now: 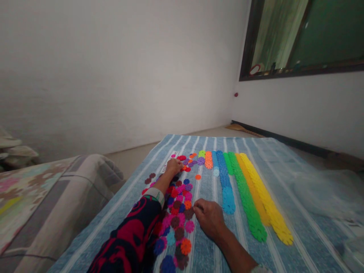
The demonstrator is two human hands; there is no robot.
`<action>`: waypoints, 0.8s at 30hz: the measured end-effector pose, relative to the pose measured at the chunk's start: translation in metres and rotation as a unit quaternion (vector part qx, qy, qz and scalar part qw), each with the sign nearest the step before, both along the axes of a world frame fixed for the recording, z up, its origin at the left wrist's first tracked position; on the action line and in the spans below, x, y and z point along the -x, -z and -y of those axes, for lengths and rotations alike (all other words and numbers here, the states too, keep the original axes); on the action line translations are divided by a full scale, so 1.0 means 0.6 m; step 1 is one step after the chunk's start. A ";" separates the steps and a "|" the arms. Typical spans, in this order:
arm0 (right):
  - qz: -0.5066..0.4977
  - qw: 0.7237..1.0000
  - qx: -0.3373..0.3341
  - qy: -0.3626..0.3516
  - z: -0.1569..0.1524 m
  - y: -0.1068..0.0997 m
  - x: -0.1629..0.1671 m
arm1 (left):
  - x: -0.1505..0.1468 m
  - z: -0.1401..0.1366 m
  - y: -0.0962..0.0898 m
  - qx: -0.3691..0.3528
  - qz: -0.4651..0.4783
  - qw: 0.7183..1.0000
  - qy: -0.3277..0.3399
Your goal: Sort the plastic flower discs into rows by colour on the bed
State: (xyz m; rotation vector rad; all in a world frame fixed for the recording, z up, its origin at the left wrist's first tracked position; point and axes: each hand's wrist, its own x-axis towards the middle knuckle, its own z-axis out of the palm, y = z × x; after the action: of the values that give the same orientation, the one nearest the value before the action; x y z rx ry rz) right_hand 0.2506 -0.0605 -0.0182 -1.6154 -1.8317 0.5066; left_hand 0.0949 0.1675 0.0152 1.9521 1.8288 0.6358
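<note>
Many small notched plastic flower discs lie on a striped cloth. My right hand (210, 218) is pinched at the edge of a brown disc (188, 214), beside the loose mixed pile. My left hand (174, 167) reaches to the pile's far end near some red discs (181, 157), its fingers curled together; whatever they hold is hidden. Pink discs (189, 226), an orange disc (185, 246) and dark blue discs (167, 264) are among the loose ones. My left forearm covers part of the pile.
Overlapping one-colour rows lie to the right: yellow (269, 201), amber (254, 193), green (246, 201), blue (223, 170), and a short orange row (209, 161). Clear plastic bags (327, 189) rest at the right. A covered piece of furniture (93, 182) stands left of the striped cloth (93, 242).
</note>
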 end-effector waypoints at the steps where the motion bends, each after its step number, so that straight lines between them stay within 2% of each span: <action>1: -0.003 1.000 0.000 0.000 0.000 0.000 0.000 | 0.001 0.002 0.000 -0.004 0.007 1.000 -0.002; 5: -0.030 1.000 0.003 0.002 -0.001 -0.001 0.001 | 0.005 0.015 -0.001 -0.011 0.042 0.999 -0.019; 9: -0.123 0.992 0.027 -0.031 0.003 -0.011 -0.011 | 0.005 0.032 -0.008 -0.004 0.082 0.996 -0.026; 14: -0.172 0.979 0.058 -0.089 0.037 -0.016 -0.054 | -0.026 0.062 -0.016 0.032 0.105 0.993 0.035; 19: -0.211 0.972 0.059 -0.085 0.069 -0.004 -0.080 | -0.074 0.088 -0.007 0.069 0.072 0.990 0.099; 24: -0.166 0.980 0.008 -0.105 0.069 0.002 -0.075 | -0.094 0.088 -0.005 0.055 0.002 0.993 0.107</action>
State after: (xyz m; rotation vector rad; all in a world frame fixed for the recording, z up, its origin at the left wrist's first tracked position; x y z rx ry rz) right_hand 0.2957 -0.1017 -0.0192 -1.2617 -1.7506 0.8339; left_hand 0.1510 0.1147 0.0180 2.0333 1.5884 0.4613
